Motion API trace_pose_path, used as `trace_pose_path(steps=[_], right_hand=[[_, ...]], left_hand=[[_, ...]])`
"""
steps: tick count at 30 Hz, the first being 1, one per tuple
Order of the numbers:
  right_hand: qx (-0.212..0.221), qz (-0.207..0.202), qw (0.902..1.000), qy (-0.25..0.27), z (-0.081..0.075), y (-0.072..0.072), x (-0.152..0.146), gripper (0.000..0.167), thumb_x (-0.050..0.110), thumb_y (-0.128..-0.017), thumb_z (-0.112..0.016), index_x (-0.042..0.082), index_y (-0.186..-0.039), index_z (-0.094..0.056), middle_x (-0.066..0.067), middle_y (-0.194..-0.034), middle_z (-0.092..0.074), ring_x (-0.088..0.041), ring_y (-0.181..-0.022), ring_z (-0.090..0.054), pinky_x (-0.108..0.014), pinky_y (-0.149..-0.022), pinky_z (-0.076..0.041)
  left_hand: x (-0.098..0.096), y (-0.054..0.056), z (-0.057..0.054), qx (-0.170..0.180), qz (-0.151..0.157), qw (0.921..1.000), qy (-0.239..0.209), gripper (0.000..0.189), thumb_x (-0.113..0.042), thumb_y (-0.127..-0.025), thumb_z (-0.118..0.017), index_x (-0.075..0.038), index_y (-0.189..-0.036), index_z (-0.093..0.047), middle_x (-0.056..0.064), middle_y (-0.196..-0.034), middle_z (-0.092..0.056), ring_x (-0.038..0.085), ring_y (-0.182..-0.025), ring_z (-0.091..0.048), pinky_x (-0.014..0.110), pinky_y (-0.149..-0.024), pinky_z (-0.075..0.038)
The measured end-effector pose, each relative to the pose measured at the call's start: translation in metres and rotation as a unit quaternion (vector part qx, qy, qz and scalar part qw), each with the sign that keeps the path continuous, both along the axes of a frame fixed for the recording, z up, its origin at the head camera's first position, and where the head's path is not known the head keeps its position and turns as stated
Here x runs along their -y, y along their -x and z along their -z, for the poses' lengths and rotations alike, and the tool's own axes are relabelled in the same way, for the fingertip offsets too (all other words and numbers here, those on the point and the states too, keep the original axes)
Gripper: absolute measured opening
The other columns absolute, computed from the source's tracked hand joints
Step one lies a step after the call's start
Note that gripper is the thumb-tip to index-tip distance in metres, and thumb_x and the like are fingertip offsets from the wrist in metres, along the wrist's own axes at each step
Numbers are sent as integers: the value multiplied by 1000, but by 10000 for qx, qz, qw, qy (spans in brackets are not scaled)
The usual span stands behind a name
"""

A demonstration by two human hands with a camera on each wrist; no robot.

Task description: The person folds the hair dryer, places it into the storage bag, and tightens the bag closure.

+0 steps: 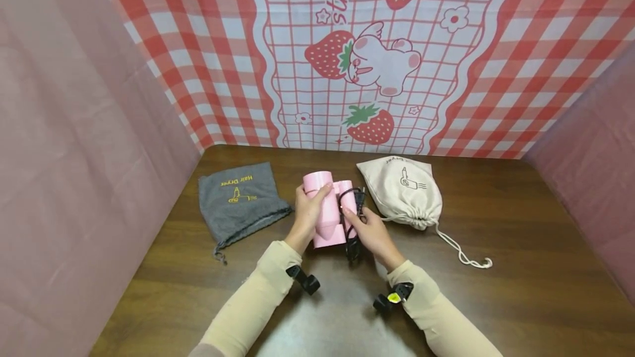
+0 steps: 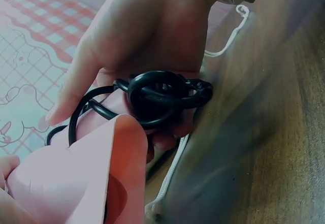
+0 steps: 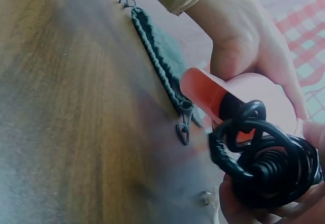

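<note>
A pink folding hair dryer (image 1: pixel 327 215) is held up over the middle of the table by both hands. My left hand (image 1: pixel 306 215) grips its barrel, thumb lying along the top. My right hand (image 1: pixel 373 230) holds the folded handle (image 1: pixel 349 198) together with the black cord (image 1: pixel 353 249) wound around it. In the left wrist view the looped cord (image 2: pixel 162 97) lies in the right palm, beside the dryer's flared pink nozzle (image 2: pixel 127 142). The right wrist view shows the coiled cord (image 3: pixel 274 168) close up, with the left fingers behind the barrel.
Left of the hands lies a flat grey drawstring bag (image 1: pixel 243 197) printed "Hair Dryer". On the right, a cream drawstring bag (image 1: pixel 404 194) is gathered at its neck, its white string (image 1: pixel 458 249) trailing across the wooden table (image 1: pixel 501 208). A strawberry-patterned cloth (image 1: pixel 307 92) hangs behind.
</note>
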State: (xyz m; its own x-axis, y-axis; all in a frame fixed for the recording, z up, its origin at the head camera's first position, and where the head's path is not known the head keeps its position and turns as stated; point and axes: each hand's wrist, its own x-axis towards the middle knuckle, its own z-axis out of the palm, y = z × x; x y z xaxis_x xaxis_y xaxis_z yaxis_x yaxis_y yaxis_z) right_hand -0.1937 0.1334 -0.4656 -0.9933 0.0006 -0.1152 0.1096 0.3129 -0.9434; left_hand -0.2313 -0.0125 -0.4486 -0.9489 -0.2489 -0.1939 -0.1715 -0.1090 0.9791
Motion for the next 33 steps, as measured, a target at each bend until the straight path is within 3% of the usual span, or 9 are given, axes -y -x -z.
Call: trace_pose_path(steps=[7,14,21,29,33], right_hand=[[-101,-2,9999,-38,5,-4,0,29,29,-97,-60,0,-103,-60,-3,-78,-61,-10,-68,-55,-24,-65,-45],[-439,74,9989,-158,5,-8,0,25,26,-95,-62,1,-93,-61,-2,-73,-60,-9,-65,-53,-22,-63,-44],[-543,209,9983,-27,5,-10,1,24,24,-94,-64,0,-93,-62,0,-69,-57,-7,-61,-51,-21,-60,-43],[-548,522,9969,222,6,-11,2,26,21,-95,-63,-4,-101,-63,1,-70,-57,-6,-60,-52,-21,-58,-44],[-523,616,9964,262,5,-11,1,27,21,-95,-63,-4,-104,-64,1,-72,-59,-5,-62,-53,-20,-60,-45]], left_hand=[[0,-3,2,117,-36,9996,-267,75,-33,-85,-73,-1,-141,-35,20,-127,-53,22,-98,-57,37,-88,-50],[-1,-6,4,87,-44,9998,-180,74,-36,-86,-71,0,-140,-36,21,-126,-53,24,-100,-57,38,-89,-49],[-2,-8,7,181,11,9998,-96,72,-40,-87,-69,1,-137,-37,20,-122,-54,23,-98,-57,36,-86,-50],[1,-9,9,178,400,9990,-2,66,-39,-89,-66,4,-132,-41,20,-115,-57,20,-88,-60,32,-75,-53],[5,-8,10,168,610,9978,215,63,-40,-89,-65,4,-129,-44,19,-113,-59,20,-89,-60,32,-79,-53]])
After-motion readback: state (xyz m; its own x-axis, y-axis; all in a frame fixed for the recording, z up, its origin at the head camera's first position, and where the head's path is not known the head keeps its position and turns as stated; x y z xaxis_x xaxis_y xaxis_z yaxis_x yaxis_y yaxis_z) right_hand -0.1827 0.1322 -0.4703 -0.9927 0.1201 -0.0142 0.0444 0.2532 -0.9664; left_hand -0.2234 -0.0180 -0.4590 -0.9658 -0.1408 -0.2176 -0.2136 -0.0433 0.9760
